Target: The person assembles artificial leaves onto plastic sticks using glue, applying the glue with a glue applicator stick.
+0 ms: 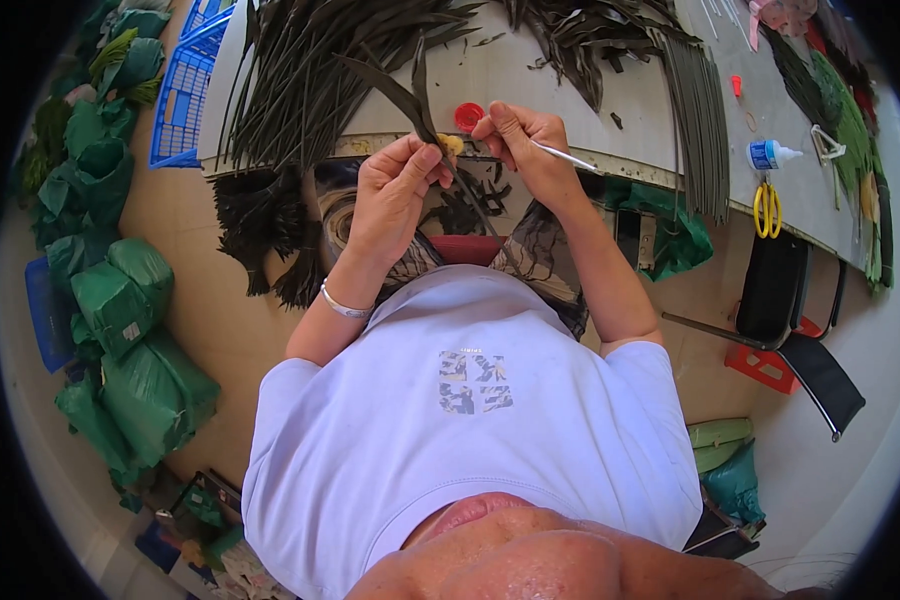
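My left hand (395,185) is closed in a pinch around a dark artificial-looking leaf stem (422,112), whose long blades rise above the fingers and whose thin stalk trails down below them. Something small and yellow (455,145) shows at those fingertips; what it is I cannot tell. Just to the right, my right hand (530,150) grips a thin white stick (568,157) that pokes out toward the lower right. Its front end is hidden by the fingers. Between and beyond both hands, a round red cap or shallow dish (468,117) sits on the table's near edge.
Piles of dark leaf stems (310,85) cover the left of the white table (660,135), with more at right (700,130). Yellow-handled scissors (767,210) and a blue-and-white bottle (770,154) lie further right. Blue crates (182,100) and green bags (160,390) stand at left.
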A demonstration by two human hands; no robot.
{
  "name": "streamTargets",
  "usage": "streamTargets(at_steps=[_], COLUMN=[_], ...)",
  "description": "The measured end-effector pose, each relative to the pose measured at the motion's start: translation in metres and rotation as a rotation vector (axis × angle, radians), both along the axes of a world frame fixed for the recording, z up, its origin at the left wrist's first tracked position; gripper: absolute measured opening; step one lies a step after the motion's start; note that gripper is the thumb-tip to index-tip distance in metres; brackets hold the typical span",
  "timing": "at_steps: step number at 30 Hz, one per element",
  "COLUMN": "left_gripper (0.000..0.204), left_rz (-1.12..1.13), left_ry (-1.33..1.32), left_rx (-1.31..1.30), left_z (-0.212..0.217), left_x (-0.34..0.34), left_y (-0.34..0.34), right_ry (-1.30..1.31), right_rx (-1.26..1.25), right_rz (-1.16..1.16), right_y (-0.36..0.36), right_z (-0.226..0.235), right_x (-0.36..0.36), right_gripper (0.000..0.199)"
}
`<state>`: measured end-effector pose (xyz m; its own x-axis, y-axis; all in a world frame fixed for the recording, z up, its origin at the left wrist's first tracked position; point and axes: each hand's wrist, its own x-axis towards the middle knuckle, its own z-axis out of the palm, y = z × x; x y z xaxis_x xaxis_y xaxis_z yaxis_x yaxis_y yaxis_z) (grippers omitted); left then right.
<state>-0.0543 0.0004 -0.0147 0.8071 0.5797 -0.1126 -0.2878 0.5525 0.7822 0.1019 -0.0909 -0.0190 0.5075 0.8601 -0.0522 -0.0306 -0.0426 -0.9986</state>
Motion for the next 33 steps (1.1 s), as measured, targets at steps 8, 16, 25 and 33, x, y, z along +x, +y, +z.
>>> streamTargets(at_steps=[8, 16, 25, 33], left_gripper=[0.007, 0.011, 0.02, 0.011], left_rz=[-0.042, -0.124, -0.102, -0.013], left_ry=[-0.156, -0.216, -0.166, -0.181], left_rx=[-0.165, -0.17, -0.026, -0.049], left_z=[-0.006, 0.003, 0.008, 0.007], left_x=[0.001, 0.004, 0.003, 0.011], left_y=[-0.003, -0.01, -0.017, -0.02], right_ry=[0.197, 0.055, -0.39, -0.854], right_rx=[0.318, 0.298, 0.456, 0.27], right_rz=[0.064, 0.154, 0.086, -0.14], right_y=[-0.042, -0.054, -0.054, -0.044], right_z=[0.057, 0.069, 0.061, 0.04], right_x=[-0.015, -0.025, -0.033, -0.041], right_gripper=[0.042, 0.038, 0.019, 0.015])
